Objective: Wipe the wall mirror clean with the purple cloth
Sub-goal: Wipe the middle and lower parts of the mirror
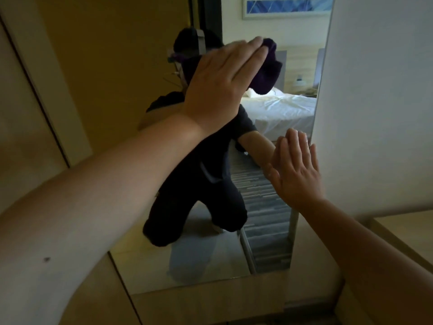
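Purple cloth (268, 66) pressed to mirror (269, 207) under flat left hand (220, 83), right hand (295, 170) flat on glass below

Left hand (222, 83) flat and high; right hand (296, 171) flat, fingers upward.

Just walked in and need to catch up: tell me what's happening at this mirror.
A person is cleaning the wall mirror. The left hand presses the purple cloth against the upper part of the glass with straight fingers. The right hand lies open and flat lower down, at the mirror's right edge, beside the white wall. The cloth sits high on the glass, bunched under the fingertips.
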`<state>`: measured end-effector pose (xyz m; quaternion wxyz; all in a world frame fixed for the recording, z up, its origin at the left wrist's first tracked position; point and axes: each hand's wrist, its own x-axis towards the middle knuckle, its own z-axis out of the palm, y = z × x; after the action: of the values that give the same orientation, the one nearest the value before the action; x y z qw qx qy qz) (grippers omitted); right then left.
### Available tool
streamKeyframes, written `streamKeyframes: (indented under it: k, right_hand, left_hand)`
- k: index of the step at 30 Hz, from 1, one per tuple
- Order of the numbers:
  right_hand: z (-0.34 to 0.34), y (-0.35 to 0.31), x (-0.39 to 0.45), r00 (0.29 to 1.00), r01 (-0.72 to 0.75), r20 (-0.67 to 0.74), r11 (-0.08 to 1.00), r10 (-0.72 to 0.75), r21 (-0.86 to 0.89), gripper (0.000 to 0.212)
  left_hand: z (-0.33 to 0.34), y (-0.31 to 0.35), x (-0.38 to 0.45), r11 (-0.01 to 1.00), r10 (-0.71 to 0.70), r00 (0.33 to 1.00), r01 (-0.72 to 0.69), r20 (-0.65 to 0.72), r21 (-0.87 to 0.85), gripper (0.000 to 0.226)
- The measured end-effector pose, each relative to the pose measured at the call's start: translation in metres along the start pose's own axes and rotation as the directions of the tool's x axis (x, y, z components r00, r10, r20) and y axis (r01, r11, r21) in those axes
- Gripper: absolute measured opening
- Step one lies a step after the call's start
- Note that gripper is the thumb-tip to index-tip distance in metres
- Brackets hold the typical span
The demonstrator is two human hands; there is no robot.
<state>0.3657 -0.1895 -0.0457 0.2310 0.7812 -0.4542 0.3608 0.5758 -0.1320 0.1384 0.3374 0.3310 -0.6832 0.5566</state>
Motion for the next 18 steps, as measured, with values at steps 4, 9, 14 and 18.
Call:
streamKeyframes:
  k: [4,9,14,18]
  right_hand:
    - [0.008,0.005,0.001,0.999,0.019,-0.045,1.000,-0.018,0.004,0.073]
    - [0.011,0.009,0.001,0.993,0.053,-0.107,0.998,-0.048,0.039,0.073]
    - [0.005,0.004,-0.001,0.993,0.029,-0.114,0.995,-0.018,0.094,0.062]
    - [-0.012,0.002,-0.002,0.998,0.015,-0.057,0.988,-0.007,0.154,0.057]
  left_hand:
    - [0.017,0.012,-0.010,0.993,0.028,0.992,-0.041,0.122,0.107,0.046]
    - [0.021,0.042,-0.057,0.989,0.017,0.983,-0.043,0.181,0.144,0.050]
    - [0.029,0.090,-0.139,0.990,0.086,0.968,-0.110,0.235,0.092,0.050]
    - [0.034,0.134,-0.220,0.989,0.104,0.927,-0.133,0.361,0.058,0.059]
